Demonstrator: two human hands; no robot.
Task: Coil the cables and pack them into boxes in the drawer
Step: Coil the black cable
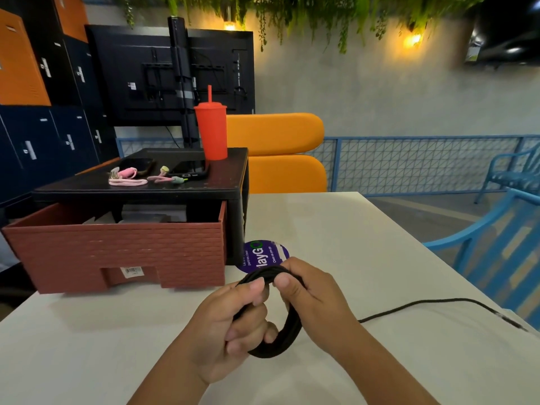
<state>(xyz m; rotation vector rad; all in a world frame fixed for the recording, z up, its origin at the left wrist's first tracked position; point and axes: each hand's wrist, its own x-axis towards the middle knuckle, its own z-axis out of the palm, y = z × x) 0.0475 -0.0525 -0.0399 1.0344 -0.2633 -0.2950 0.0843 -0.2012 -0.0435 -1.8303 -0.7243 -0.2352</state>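
Judging by its thin, woven look, the black braided cable (287, 334) is taken to be light, soft and springy, so its loops are likely to slacken if released. It is held as a round coil just above the white table (336, 229), between the two hands. The fingers (238, 336) of the left hand (230, 325) are curled round the coil's near side, with the thumb pressed on the top. The right hand (317, 296) is clamped on the top of the bundle, its thumb beside the left one. From beneath the right-hand fingers an uncoiled tail (432, 301) is trailed rightward across the table, ending near the edge. Hold is best taken across all the strands at once, at the top where the thumbs meet, while the tail is drawn in. Well beyond the fingers, to the left, the brick-patterned red-brown drawer (117, 252) is seen pulled open, with pale boxes (152, 213) partly visible inside.
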